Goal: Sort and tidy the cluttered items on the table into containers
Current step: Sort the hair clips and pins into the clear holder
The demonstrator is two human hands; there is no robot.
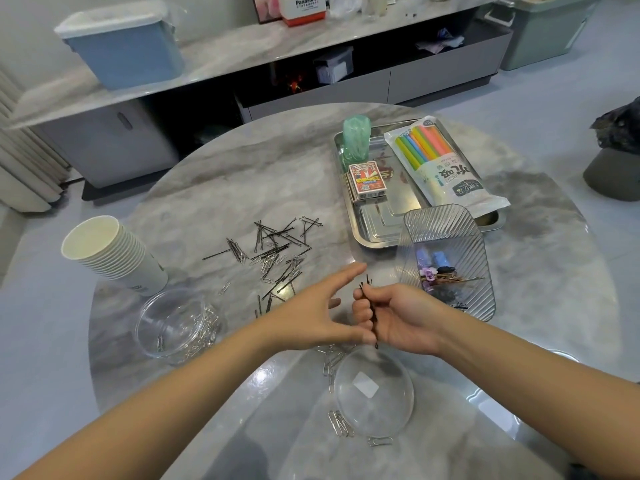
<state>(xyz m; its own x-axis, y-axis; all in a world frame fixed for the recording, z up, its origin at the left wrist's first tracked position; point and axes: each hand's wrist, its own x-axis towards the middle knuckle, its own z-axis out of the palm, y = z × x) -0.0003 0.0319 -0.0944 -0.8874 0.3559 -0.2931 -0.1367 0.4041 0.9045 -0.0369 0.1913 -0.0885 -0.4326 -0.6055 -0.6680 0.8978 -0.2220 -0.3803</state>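
Observation:
My right hand (398,317) grips a small bundle of black bobby pins (367,306) above the table's front middle. My left hand (322,310) is beside it with fingers spread, its thumb touching the right hand's fingers near the pins' lower end. A scattered pile of black bobby pins and silver paper clips (273,258) lies on the marble table beyond my hands. A ribbed clear bin (446,261) to the right holds hair clips and pins. A round clear tub (173,323) at left holds paper clips.
A clear round lid (374,393) lies near the front with loose paper clips (341,424) around it. A stack of paper cups (110,254) lies at left. A steel tray (377,223) at the back right carries a straw pack (440,161), a card box (367,181) and a green roll (356,140).

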